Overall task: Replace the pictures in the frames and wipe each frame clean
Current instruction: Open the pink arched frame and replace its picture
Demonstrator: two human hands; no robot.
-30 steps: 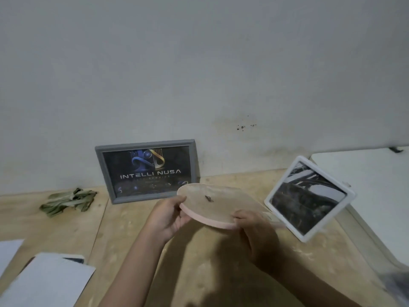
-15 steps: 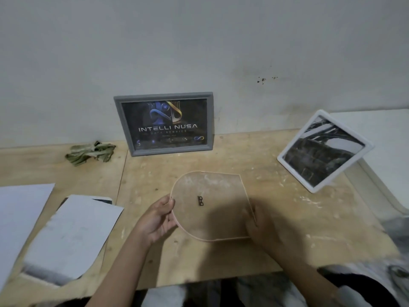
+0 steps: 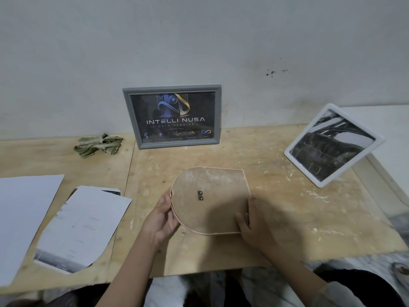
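Observation:
An arch-shaped pink frame (image 3: 210, 200) lies face down on the wooden table (image 3: 298, 218), its brown backing and a small metal hanger facing up. My left hand (image 3: 162, 220) grips its rounded left edge. My right hand (image 3: 252, 227) holds its straight right edge, thumb on the backing. A grey frame (image 3: 172, 117) with a dark "INTELLI NUSA" picture leans against the wall behind. A white frame (image 3: 334, 145) with a black-and-white picture stands tilted at the right. A crumpled green cloth (image 3: 98, 145) lies at the back left.
Loose white sheets (image 3: 24, 213) lie at the left, with an arch-cut print (image 3: 81, 229) face down over another print. A white surface (image 3: 394, 120) adjoins the table at the right. The table's front edge runs just below my hands.
I have lowered the arch-shaped frame from a raised tilt down flat onto the table, face down. My view has dropped toward the table. Both hands stay on the frame's edges.

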